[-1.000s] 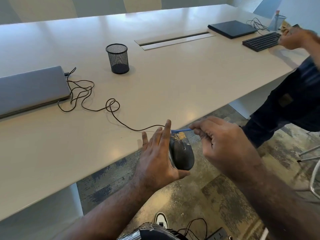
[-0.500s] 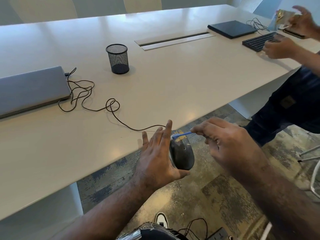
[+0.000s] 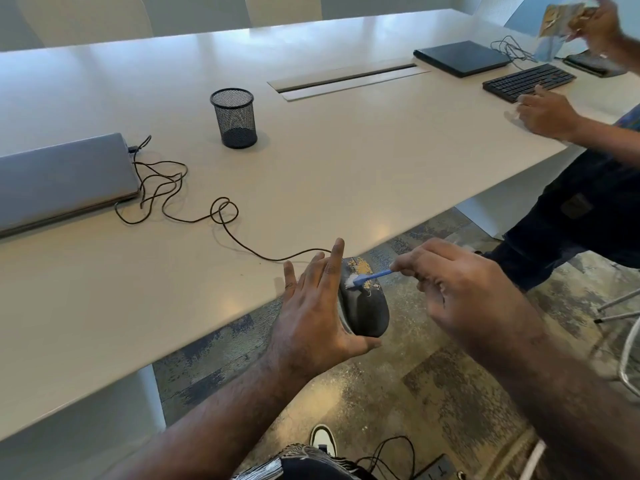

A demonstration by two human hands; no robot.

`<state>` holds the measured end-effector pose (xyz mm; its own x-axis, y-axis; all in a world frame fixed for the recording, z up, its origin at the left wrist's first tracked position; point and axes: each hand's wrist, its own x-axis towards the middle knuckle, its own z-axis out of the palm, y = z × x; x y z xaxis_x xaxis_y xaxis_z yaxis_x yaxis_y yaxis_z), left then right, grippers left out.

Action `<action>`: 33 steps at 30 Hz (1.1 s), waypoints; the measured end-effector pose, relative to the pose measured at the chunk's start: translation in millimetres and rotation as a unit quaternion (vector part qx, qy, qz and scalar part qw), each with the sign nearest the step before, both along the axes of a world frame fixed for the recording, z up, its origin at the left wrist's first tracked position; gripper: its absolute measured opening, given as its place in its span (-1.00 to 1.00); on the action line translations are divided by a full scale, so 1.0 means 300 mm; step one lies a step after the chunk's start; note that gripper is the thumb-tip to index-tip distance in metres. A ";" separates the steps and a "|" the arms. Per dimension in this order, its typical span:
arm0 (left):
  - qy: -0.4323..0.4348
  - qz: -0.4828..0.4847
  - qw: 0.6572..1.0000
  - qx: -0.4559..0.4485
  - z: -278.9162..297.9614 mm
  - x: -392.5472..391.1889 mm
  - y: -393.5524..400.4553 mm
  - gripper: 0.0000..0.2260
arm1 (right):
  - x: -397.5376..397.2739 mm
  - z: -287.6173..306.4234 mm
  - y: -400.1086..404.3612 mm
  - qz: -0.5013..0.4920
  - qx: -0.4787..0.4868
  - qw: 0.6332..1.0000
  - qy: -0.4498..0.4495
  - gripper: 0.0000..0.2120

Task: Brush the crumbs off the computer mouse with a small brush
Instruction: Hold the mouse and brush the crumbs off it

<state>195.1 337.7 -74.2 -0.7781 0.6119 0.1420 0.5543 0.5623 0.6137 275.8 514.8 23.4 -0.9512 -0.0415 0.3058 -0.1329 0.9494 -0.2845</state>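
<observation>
A black wired computer mouse (image 3: 367,311) is held off the table's near edge, over the floor, tilted on its side. My left hand (image 3: 313,313) grips it from the left, fingers stretched up and thumb under its rear. Yellowish crumbs (image 3: 360,266) cover its front end. My right hand (image 3: 460,292) pinches a small blue brush (image 3: 369,277) by the handle. The white bristles rest on the mouse just below the crumbs. The mouse cable (image 3: 221,216) trails left across the white table (image 3: 346,168).
A closed grey laptop (image 3: 62,178) lies at the left, a black mesh cup (image 3: 233,117) behind the cable. Far right, another person's hands (image 3: 547,112) work near a black keyboard (image 3: 528,81) and a dark laptop (image 3: 460,58). Their legs (image 3: 571,216) stand close on my right.
The brush has swept from the mouse's front tip down toward its middle, and my right hand shifted slightly right. The other person's far hand has lifted a packet higher.
</observation>
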 end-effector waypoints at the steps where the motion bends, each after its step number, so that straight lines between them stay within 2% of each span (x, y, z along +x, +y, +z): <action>1: 0.000 0.001 1.000 0.000 -0.001 -0.002 -0.002 0.27 | 0.002 -0.005 0.007 -0.008 -0.004 1.000 -0.003 -0.66; 7: -0.001 -0.001 1.000 0.002 -0.013 0.001 -0.009 0.24 | 0.010 -0.012 0.042 -0.041 -0.038 0.998 0.023 -0.69; 13: -0.003 0.002 1.000 0.002 -0.008 -0.015 -0.012 0.26 | 0.012 -0.025 0.047 -0.044 -0.033 0.998 0.004 -0.68; 17: 0.000 0.003 1.000 0.003 -0.014 -0.013 -0.016 0.26 | 0.004 -0.022 0.060 -0.066 -0.052 0.996 0.031 -0.72; 24: 0.002 0.006 1.000 0.004 -0.016 -0.015 -0.021 0.26 | 0.007 -0.034 0.049 -0.052 -0.050 0.997 0.008 -0.70; 30: 0.001 0.004 1.000 0.002 -0.020 -0.008 -0.025 0.24 | -0.001 -0.030 0.047 -0.049 -0.048 0.997 0.040 -0.75; 33: 0.003 0.005 1.000 0.006 -0.019 -0.004 -0.027 0.24 | -0.003 -0.037 0.035 -0.033 -0.041 0.998 0.020 -0.71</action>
<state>193.8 329.6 -79.9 -0.7829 0.6029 0.1537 0.5526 0.5603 0.6170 275.0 525.2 12.4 -0.9383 0.0470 0.3426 -0.0839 0.9303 -0.3572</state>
